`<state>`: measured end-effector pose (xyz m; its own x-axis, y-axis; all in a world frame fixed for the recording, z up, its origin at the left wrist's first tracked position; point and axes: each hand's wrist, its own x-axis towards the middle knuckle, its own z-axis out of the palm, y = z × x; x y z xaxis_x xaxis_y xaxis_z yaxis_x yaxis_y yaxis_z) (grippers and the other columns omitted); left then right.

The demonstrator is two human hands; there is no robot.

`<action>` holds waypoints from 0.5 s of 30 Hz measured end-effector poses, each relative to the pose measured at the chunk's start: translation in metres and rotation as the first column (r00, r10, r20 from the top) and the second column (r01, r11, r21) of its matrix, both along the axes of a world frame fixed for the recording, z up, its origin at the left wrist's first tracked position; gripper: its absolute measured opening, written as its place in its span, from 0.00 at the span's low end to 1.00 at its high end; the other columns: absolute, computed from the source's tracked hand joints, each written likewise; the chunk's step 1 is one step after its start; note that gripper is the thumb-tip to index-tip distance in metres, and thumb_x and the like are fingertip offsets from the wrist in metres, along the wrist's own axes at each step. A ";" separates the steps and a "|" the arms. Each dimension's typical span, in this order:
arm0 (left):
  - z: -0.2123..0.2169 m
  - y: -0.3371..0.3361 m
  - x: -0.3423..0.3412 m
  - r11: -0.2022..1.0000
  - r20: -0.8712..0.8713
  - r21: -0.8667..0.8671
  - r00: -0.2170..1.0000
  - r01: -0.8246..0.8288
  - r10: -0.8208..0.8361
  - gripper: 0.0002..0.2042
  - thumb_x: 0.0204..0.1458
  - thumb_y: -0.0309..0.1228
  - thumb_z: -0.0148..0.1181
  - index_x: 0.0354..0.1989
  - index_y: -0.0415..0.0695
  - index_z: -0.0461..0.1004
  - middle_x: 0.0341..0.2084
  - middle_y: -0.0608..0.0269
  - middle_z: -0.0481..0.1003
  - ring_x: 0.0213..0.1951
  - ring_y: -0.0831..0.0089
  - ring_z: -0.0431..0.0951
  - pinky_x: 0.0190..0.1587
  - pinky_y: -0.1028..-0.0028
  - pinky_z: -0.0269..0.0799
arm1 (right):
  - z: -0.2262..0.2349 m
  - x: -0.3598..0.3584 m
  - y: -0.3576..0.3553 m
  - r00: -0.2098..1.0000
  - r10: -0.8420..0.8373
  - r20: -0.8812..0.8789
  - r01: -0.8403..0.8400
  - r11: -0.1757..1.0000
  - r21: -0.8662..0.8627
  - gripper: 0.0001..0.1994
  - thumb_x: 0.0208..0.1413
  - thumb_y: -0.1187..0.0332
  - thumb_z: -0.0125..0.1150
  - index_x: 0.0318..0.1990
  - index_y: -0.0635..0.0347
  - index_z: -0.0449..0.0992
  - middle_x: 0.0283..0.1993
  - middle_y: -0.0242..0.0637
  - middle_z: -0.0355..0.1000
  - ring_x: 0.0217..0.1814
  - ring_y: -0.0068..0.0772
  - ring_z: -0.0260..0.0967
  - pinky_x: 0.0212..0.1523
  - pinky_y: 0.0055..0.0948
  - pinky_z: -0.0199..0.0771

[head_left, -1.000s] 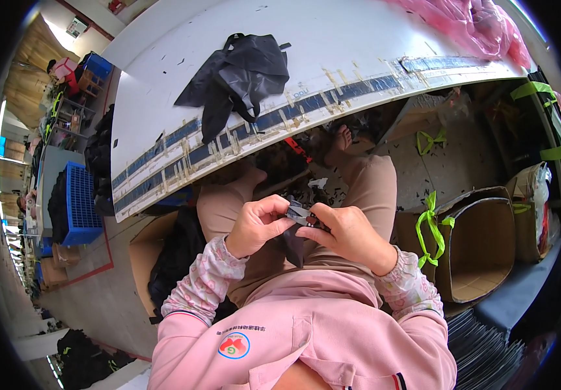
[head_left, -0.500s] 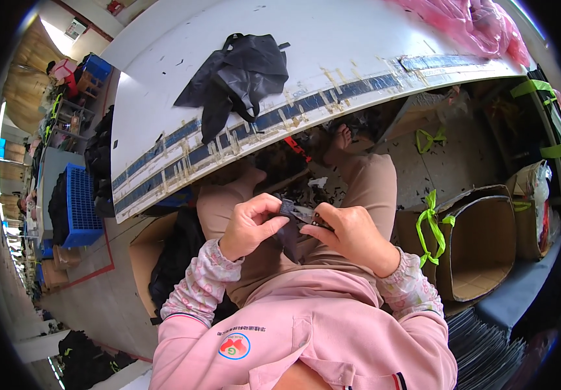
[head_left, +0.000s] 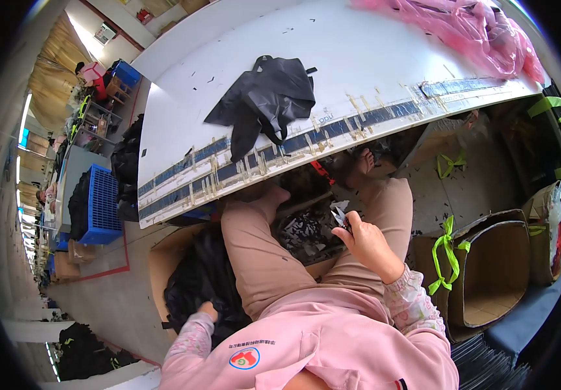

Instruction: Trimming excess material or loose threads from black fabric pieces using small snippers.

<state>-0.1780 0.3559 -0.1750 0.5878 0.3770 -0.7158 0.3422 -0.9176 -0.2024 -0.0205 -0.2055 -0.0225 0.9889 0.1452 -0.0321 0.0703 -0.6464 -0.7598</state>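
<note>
Small snips (head_left: 339,217) with bare metal blades are in my right hand (head_left: 368,243), raised over my right thigh with the fingers closed round the handles. The blades point away from me, slightly apart. My left hand (head_left: 209,311) reaches down at my left side against a heap of black fabric (head_left: 196,276) in a cardboard box (head_left: 158,257). Its fingers are hidden, so I cannot tell whether they grip the cloth. On the white table (head_left: 189,78) ahead lies a crumpled black fabric piece with straps (head_left: 274,97), apart from both hands.
Pink plastic sheeting (head_left: 462,32) covers the table's far right corner. An open cardboard box (head_left: 492,279) with a bright green tie (head_left: 446,257) stands at my right. Dark scraps (head_left: 303,227) litter the floor below the table. A blue crate (head_left: 104,205) is at left.
My left hand has left my right hand and dropped to the box at left. The small dark piece between my hands is out of sight. My right hand still holds the snips.
</note>
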 end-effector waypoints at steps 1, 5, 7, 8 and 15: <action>-0.007 -0.014 -0.013 0.994 -0.006 -0.030 0.994 -0.105 0.105 0.17 0.54 0.40 0.51 0.45 0.42 0.77 0.49 0.41 0.72 0.53 0.48 0.71 0.55 0.62 0.69 | -0.001 0.000 0.002 1.000 -0.007 0.002 0.007 1.000 -0.004 0.17 0.58 0.62 0.58 0.41 0.65 0.61 0.26 0.52 0.72 0.30 0.58 0.70 0.28 0.46 0.67; -0.048 0.015 -0.016 0.868 -0.200 -0.436 0.915 0.237 -0.350 0.24 0.52 0.50 0.51 0.43 0.42 0.78 0.46 0.44 0.75 0.48 0.55 0.76 0.52 0.63 0.70 | 0.002 0.009 0.014 0.998 0.036 0.047 -0.040 0.995 0.092 0.15 0.57 0.65 0.60 0.40 0.65 0.62 0.26 0.52 0.71 0.30 0.58 0.70 0.28 0.45 0.67; 0.005 -0.025 0.067 0.821 -0.359 -0.305 0.740 0.483 -0.568 0.22 0.46 0.52 0.58 0.27 0.42 0.82 0.25 0.54 0.80 0.29 0.60 0.80 0.39 0.63 0.75 | -0.001 0.011 0.012 0.995 0.025 0.099 -0.036 0.993 0.109 0.14 0.55 0.66 0.61 0.39 0.65 0.64 0.27 0.52 0.72 0.30 0.57 0.70 0.28 0.43 0.68; 0.048 -0.051 0.114 0.823 -0.281 -0.300 0.780 0.483 -0.560 0.22 0.43 0.52 0.61 0.22 0.43 0.81 0.20 0.55 0.78 0.25 0.62 0.79 0.33 0.64 0.74 | 0.000 0.010 0.011 0.995 0.017 0.102 -0.029 0.994 0.109 0.14 0.55 0.66 0.61 0.39 0.65 0.64 0.27 0.52 0.72 0.30 0.57 0.70 0.28 0.43 0.68; 0.174 -0.210 0.317 0.669 0.886 -0.374 0.461 0.643 0.053 0.12 0.52 0.30 0.60 0.43 0.38 0.74 0.37 0.56 0.75 0.31 0.72 0.76 0.34 0.77 0.72 | -0.005 -0.001 0.019 0.997 0.055 0.061 -0.063 0.987 0.146 0.14 0.52 0.62 0.64 0.34 0.63 0.68 0.22 0.49 0.71 0.27 0.55 0.70 0.26 0.44 0.69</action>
<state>0.1386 0.1456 -0.0015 0.9512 -0.2478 0.1836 -0.3083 -0.7455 0.5910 -0.0220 -0.1870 -0.0276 0.9780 0.2024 0.0496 0.1504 -0.5210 -0.8402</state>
